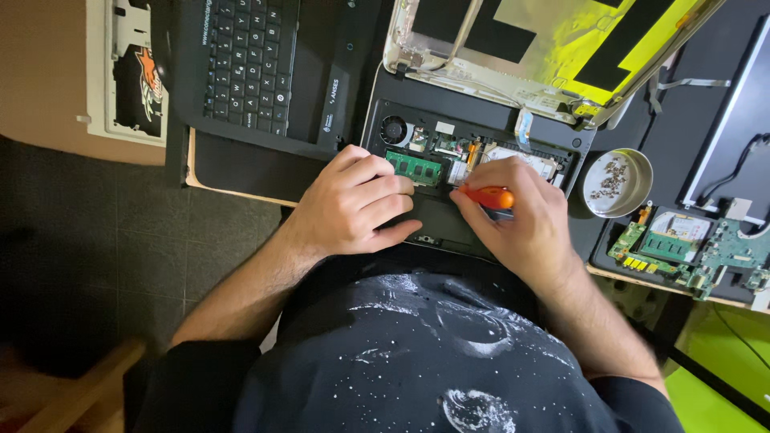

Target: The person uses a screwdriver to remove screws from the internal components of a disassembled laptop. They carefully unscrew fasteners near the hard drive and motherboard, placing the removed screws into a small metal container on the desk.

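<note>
Holding small screws (pixel 611 174), round metal bowl (pixel 635 200) beside right hand (pixel 525 216).

You are seated at an electronics repair bench: an opened laptop base (pixel 473 160), a detached keyboard panel (pixel 257 64), loose circuit boards (pixel 690 244) and a metal dish of screws (pixel 616 183) crowd the worktable (pixel 241 172).

A black laptop keyboard (pixel 249 60) lies at upper left; a round metal dish of screws (pixel 616 183) sits right of centre; green circuit boards (pixel 690 248) lie at the right edge.
</note>
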